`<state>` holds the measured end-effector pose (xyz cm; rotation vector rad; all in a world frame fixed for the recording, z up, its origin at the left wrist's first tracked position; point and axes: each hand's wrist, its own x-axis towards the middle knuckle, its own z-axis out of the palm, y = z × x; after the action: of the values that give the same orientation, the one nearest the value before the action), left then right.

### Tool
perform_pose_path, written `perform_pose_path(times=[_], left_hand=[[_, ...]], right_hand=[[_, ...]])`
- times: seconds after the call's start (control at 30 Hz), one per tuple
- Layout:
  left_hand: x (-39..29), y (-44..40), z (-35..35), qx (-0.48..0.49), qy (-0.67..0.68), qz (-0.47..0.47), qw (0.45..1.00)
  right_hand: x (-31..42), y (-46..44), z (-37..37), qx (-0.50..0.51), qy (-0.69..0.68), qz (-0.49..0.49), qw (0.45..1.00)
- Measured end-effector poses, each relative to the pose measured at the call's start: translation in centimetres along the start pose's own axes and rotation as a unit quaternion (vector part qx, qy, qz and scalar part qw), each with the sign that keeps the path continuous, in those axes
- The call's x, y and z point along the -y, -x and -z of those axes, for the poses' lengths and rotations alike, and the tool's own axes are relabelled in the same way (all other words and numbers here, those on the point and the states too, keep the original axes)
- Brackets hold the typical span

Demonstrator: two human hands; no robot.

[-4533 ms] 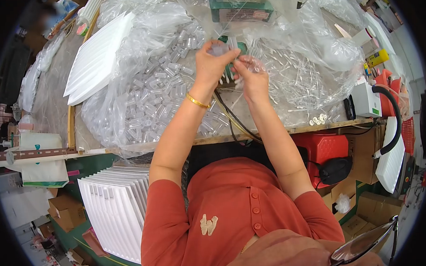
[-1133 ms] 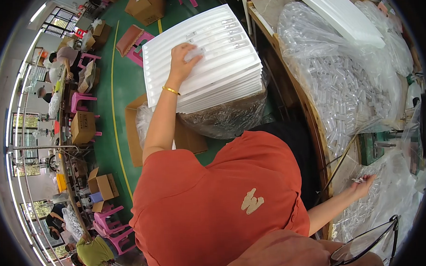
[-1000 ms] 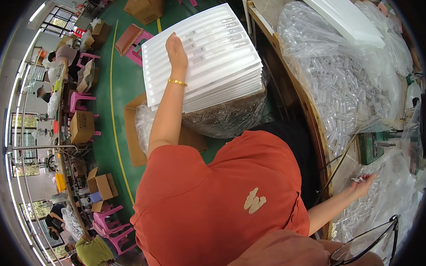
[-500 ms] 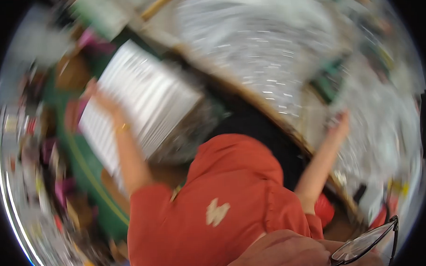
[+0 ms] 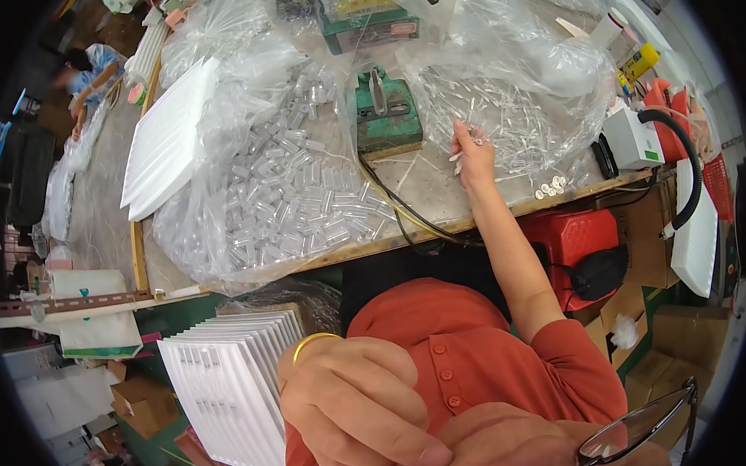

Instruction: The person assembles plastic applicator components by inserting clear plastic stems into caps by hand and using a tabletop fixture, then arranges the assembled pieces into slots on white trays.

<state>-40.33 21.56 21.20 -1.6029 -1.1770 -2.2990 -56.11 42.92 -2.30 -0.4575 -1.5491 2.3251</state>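
Close to the camera, my left hand (image 5: 358,406), with a gold bracelet at its wrist, is raised to the face, fingers curled; its palm is hidden. My right hand (image 5: 477,157) is closed around several small clear and white pieces (image 5: 456,159) above the workbench. It is right of a green metal fixture (image 5: 388,121) and by the near edge of a pile of thin clear, white-tipped parts (image 5: 509,130). Short clear plastic tubes (image 5: 285,191) lie heaped on a plastic sheet left of the fixture. Below the bench, at left, stand stacked white ridged trays (image 5: 222,386), a few clear parts on top.
White panels (image 5: 168,141) lie at the bench's left. A cable (image 5: 413,215) crosses its wooden front edge (image 5: 341,255). A white box with a black hose (image 5: 631,140) stands at right, above a red stool (image 5: 574,230). Another person (image 5: 96,74) is at far upper left.
The view has swung from the tray stack back to the bench. My left hand has left the trays and come up to the face. My right hand stays closed on its small pieces.
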Motion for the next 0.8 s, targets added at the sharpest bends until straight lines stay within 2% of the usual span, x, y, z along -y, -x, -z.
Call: perform_pose_path(times=[0.03, 0.1, 0.13, 0.2, 0.33, 0.4, 0.43, 0.5, 0.53, 0.57, 0.63, 0.73, 0.77, 0.8], left_hand=[[0.2, -0.3, -0.2, 0.003, 0.003, 0.003, 1.0], [0.4, -1.0, -0.9, -0.086, -0.044, 0.013, 0.995], [0.7, -0.8, -0.6, -0.087, -0.047, 0.014, 0.995], [1.2, -0.2, 0.2, -0.03, -0.005, -0.027, 0.999], [1.4, -0.8, 0.7, -0.03, 0.039, -0.026, 0.998], [2.0, -1.9, 1.7, 0.087, 0.116, -0.081, 0.986], [1.8, -2.0, 1.7, 0.078, 0.112, -0.076, 0.988], [1.7, -2.8, 1.8, 0.131, 0.164, -0.086, 0.974], [1.4, -3.1, 1.4, 0.11, 0.178, -0.066, 0.976], [0.9, -3.3, 1.2, 0.097, 0.174, -0.068, 0.978], [0.0, -3.5, 1.0, 0.124, 0.073, -0.024, 0.989], [-0.3, -4.0, 1.2, 0.131, 0.052, -0.036, 0.989], [-0.9, -2.9, -0.2, 0.127, 0.049, -0.036, 0.99], [-1.8, -1.0, -2.6, -0.074, -0.027, 0.027, 0.997]], right_hand=[[0.2, 0.0, 0.0, -0.005, -0.002, 0.0, 1.0], [0.4, 0.2, -0.1, -0.008, 0.012, -0.011, 1.0], [0.5, 0.2, -0.2, -0.006, 0.011, -0.012, 1.0], [0.3, 0.2, -0.1, -0.01, -0.005, -0.019, 1.0], [-0.1, -0.2, 0.1, 0.0, -0.009, -0.02, 1.0], [-0.1, -0.9, 0.2, 0.01, -0.002, -0.016, 1.0], [-0.4, -0.3, 0.3, 0.009, 0.004, -0.015, 1.0], [-0.1, -0.7, -0.3, 0.0, 0.01, -0.022, 1.0], [-0.3, -0.5, -0.2, 0.001, 0.008, -0.019, 1.0], [-0.4, -0.3, 0.1, 0.003, 0.008, -0.016, 1.0], [-0.4, 0.2, 0.4, 0.012, 0.02, -0.02, 1.0], [-0.6, -0.5, 0.4, 0.026, 0.019, -0.013, 0.999], [-0.7, -0.5, 0.4, 0.033, 0.014, -0.012, 0.999], [-0.6, -0.5, 0.2, 0.037, 0.015, -0.012, 0.999]])
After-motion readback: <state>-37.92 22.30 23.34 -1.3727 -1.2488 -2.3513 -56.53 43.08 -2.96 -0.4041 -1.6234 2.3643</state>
